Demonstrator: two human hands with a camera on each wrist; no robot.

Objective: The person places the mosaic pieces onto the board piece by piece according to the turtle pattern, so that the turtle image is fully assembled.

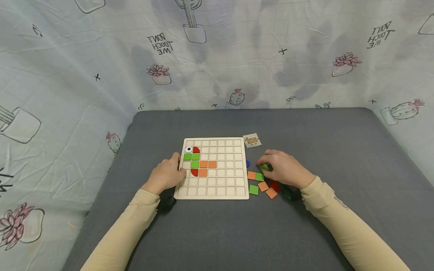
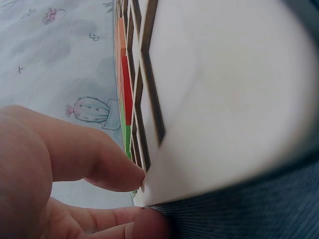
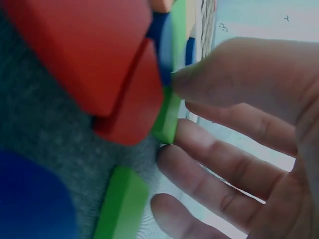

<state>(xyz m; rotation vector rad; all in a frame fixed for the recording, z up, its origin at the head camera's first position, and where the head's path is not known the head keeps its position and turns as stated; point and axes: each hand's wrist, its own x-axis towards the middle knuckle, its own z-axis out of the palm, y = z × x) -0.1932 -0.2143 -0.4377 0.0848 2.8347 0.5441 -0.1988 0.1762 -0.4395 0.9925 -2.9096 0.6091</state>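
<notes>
A pale wooden grid board (image 1: 230, 180) lies on the table. My left hand (image 1: 165, 173) grips its left edge; in the left wrist view, the thumb rests on top of the board (image 2: 214, 99), with fingers at the side. Green, orange and red tiles and an eye piece (image 1: 188, 149) sit in the board's left squares. Right of the board, my right hand (image 1: 285, 167) pinches a green square tile (image 1: 265, 166) among loose pieces. Red pieces (image 3: 119, 84) lie close to the thumb in the right wrist view; part of the green tile is hidden by fingers.
A small picture card (image 1: 252, 140) lies by the board's top right corner. Loose orange tiles (image 1: 271, 193), a green tile (image 1: 253, 189) and a partly hidden blue piece (image 1: 248, 163) lie on the grey table (image 1: 217, 229). A printed cloth (image 1: 257, 49) hangs behind.
</notes>
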